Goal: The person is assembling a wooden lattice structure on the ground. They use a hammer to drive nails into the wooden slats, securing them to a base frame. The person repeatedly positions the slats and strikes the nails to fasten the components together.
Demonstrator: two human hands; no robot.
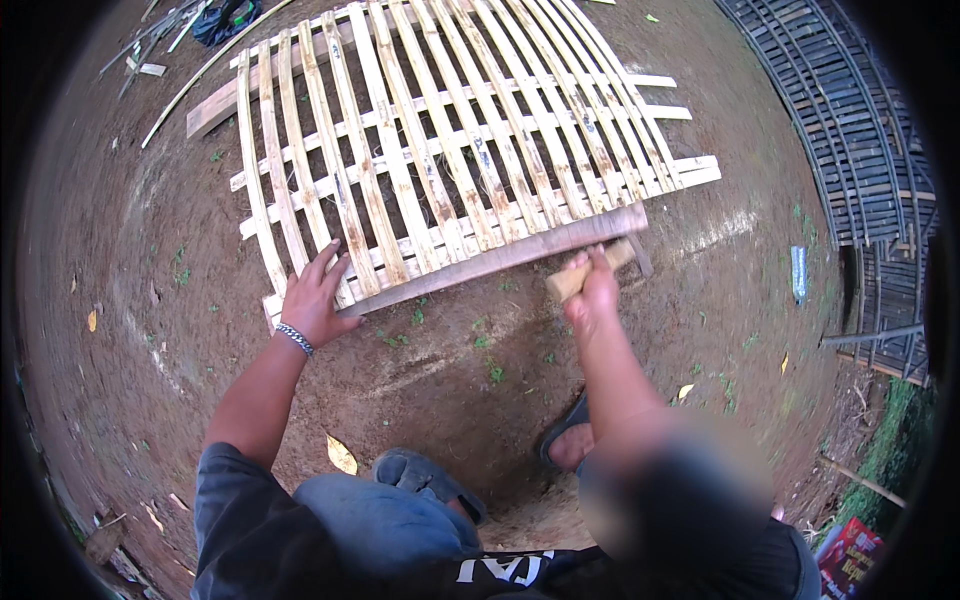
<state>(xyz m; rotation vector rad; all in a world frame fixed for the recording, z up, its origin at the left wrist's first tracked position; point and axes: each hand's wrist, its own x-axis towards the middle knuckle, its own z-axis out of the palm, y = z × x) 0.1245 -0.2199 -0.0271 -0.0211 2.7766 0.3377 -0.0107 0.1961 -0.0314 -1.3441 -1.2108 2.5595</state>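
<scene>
A lattice of pale split-bamboo slats [385, 200] lies on the ground ahead of me, its long slats crossing several strips. Along its near edge runs a reddish wooden beam [500, 260]. My left hand [316, 296], wearing a chain bracelet [295, 338], rests on the slat ends at the near left corner, fingers spread. My right hand [597, 284] grips the thick wooden handle of what looks like a hammer [568, 283]. Its narrow, dark head [643, 258] is close to the beam's right end.
Another beam [212, 110] lies under the far left side. At right are dark slatted panels [840, 120] and a crumpled silvery piece [799, 275]. A dark plastic bag [225, 20] and loose strips are at the far left. My sandalled feet [425, 480] stand on bare soil.
</scene>
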